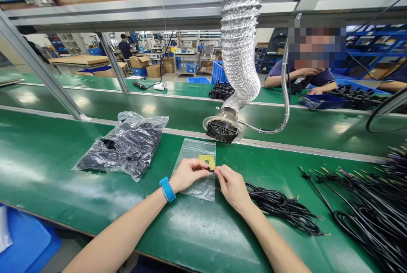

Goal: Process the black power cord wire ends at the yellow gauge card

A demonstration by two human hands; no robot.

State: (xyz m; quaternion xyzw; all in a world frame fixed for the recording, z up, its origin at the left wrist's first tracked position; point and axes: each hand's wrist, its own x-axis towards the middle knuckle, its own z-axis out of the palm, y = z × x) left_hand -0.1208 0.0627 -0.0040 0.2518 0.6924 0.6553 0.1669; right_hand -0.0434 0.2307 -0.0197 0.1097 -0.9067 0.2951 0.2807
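My left hand (187, 174), with a blue wristband (167, 189), is closed in a pinch on a small black part (210, 170). My right hand (232, 185) is closed too, its fingertips pressed together at the right end of that part; whatever sits between them is too small to name. Just behind the fingertips lies a yellow square pad (207, 160) with a round hole. The pad rests on a clear flat plastic bag (193, 149), partly covered by my left hand. Beside my right wrist is a bundle of coiled black cables (280, 205).
A clear bag of black parts (127, 146) lies left on the green bench (104, 209). A fume extractor fan (222, 130) hangs from a silver duct (243, 35) beyond my hands. Many black cables (359, 209) cover the right side. A co-worker (302, 76) sits opposite.
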